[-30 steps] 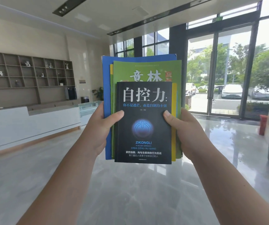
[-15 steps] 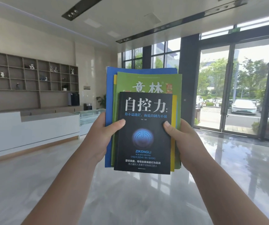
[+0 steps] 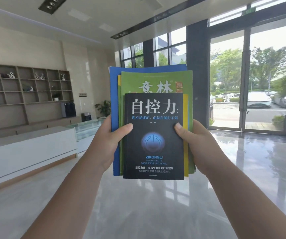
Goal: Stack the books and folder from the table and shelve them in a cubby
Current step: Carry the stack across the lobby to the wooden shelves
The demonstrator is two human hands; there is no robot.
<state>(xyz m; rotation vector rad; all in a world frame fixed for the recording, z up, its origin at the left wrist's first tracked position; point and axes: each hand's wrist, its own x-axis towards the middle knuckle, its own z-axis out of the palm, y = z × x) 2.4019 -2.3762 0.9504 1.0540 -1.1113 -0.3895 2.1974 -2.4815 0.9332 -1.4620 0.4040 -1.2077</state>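
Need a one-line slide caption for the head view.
Both hands, left hand and right hand, carry the stack, black book atop green magazine and blue folder, with the cubby shelf ahead left.

White counter (image 3: 35,145) left — parked cars (image 3: 257,99) outside

Black book (image 3: 153,135): paper cover, smooth, satin sheen. Green magazine (image 3: 156,80): thin glossy paper. Blue folder (image 3: 114,94): smooth, plastic-looking, matt. Floor (image 3: 138,204): polished stone-like tile, mirror-glossy. Cubby shelf (image 3: 26,87): matt wood-look finish. Doors (image 3: 242,83): clear glass in dark frames.
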